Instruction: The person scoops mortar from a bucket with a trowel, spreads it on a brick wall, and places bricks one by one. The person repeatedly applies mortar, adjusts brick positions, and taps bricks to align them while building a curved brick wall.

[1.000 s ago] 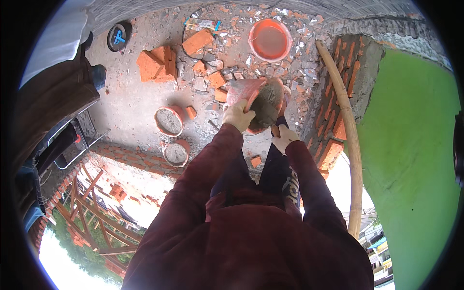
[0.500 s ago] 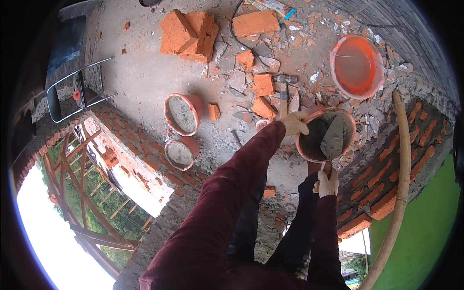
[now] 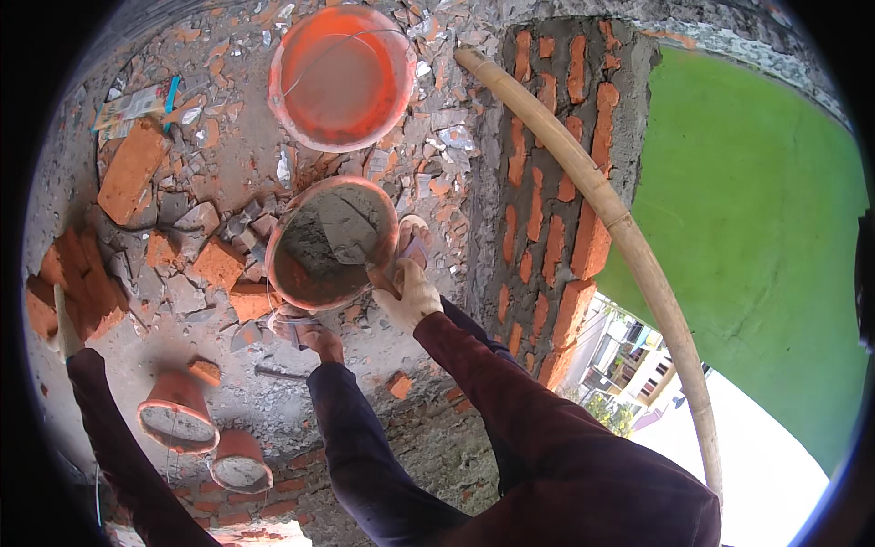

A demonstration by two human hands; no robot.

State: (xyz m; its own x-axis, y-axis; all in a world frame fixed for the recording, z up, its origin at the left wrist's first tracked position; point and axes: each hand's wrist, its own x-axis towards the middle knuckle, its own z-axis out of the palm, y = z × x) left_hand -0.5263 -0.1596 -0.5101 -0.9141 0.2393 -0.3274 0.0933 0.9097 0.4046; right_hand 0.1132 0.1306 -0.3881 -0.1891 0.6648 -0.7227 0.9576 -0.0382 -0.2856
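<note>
The pan of mortar (image 3: 333, 246) sits among broken bricks (image 3: 219, 264) on the floor, near an orange bucket (image 3: 342, 77). The right hand (image 3: 406, 292) is closed around a trowel handle at its rim; the left hand is out of sight.

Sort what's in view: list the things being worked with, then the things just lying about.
In use:
right hand
trowel
mortar pan

Lying about:
large orange bucket
two small mortar-filled pots
loose bricks
bamboo pole
brick wall
</note>
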